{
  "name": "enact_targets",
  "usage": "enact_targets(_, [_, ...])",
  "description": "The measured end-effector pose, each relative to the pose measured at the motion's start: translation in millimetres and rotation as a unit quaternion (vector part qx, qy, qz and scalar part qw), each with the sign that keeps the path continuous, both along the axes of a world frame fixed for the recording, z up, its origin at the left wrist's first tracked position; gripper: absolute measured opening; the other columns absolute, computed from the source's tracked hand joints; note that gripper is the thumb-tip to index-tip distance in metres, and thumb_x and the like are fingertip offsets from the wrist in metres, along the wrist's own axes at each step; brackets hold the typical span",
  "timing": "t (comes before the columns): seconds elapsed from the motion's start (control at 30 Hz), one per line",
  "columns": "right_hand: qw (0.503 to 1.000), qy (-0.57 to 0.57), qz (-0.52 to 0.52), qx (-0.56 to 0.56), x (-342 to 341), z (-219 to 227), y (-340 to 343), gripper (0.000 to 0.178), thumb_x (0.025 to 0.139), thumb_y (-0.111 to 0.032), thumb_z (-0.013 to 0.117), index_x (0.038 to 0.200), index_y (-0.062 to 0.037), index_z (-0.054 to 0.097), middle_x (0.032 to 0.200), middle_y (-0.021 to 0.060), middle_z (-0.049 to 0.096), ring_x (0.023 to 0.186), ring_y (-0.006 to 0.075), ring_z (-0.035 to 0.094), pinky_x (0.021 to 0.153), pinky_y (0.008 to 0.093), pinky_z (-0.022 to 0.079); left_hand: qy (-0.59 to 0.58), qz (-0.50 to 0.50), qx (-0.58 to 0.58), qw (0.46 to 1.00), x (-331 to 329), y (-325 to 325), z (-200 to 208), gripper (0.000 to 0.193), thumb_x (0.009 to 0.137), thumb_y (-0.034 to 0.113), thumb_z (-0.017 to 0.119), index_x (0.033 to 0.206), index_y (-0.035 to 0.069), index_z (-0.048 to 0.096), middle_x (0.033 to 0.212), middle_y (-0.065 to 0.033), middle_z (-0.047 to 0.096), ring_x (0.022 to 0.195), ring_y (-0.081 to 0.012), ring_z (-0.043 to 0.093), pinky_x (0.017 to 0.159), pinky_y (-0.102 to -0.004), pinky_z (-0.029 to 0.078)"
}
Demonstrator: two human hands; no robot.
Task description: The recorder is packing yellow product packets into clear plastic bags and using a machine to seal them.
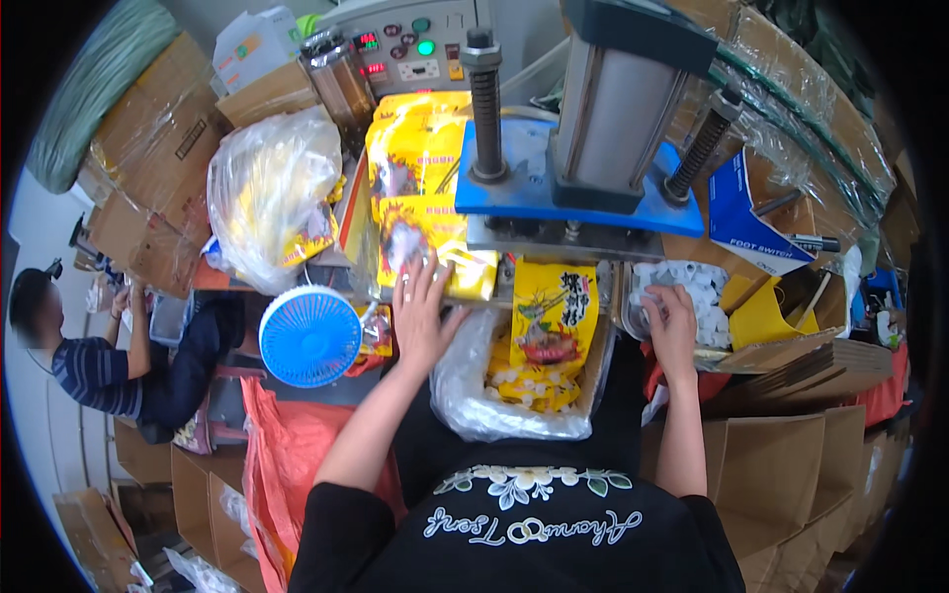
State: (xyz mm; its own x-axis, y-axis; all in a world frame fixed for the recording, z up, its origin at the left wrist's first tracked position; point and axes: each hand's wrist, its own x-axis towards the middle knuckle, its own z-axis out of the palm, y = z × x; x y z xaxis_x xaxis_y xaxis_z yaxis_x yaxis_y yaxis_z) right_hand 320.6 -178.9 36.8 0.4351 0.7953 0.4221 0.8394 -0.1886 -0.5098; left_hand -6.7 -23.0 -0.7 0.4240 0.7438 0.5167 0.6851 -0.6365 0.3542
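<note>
My left hand lies open, fingers spread, on the near edge of a stack of yellow printed pouches. At the right, my right hand reaches into a tray of small white plastic pieces. Its fingers are bent and look apart, and I see nothing held in them. Between my hands, a yellow pouch hangs upright below the blue press plate. Beneath it, a box lined with clear plastic contains several yellow pouches with white round pieces on them.
A press cylinder rises above the work spot, with a control panel behind. To the left are a blue fan and a bulging clear bag. Cardboard boxes stand at the right. Another person sits far left.
</note>
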Motion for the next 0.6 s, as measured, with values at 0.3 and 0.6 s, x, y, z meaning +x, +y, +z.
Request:
enact_targets(0.3, [0.997, 0.006, 0.024, 0.078, 3, -46, 18, 0.012, 0.083, -0.012, 0.062, 0.093, -0.0062, 0.064, 0.091, 0.0145, 0.055, 0.092, 0.0353, 0.054, 0.08, 0.0422, 0.045, -0.111, 0.0, 0.065, 0.992, -28, 3, -33, 0.038, 0.081, 0.009, 0.061, 0.117, -0.001, 0.062, 0.128, -0.021, 0.056, 0.12, -0.0388, 0.049, 0.106, -0.048, 0.033])
enact_targets(0.6, [0.996, -0.067, -0.051, -0.003, 7, -32, -9, 0.019, 0.076, -0.014, 0.068, 0.094, -0.0105, 0.065, 0.105, 0.0089, 0.05, 0.103, 0.0281, 0.05, 0.081, 0.0415, 0.047, -0.082, 0.014, 0.153, 0.985, -2, -5, -26, 0.03, 0.084, 0.001, 0.059, 0.114, 0.0, 0.064, 0.12, -0.0131, 0.063, 0.111, -0.0285, 0.058, 0.099, -0.0405, 0.041])
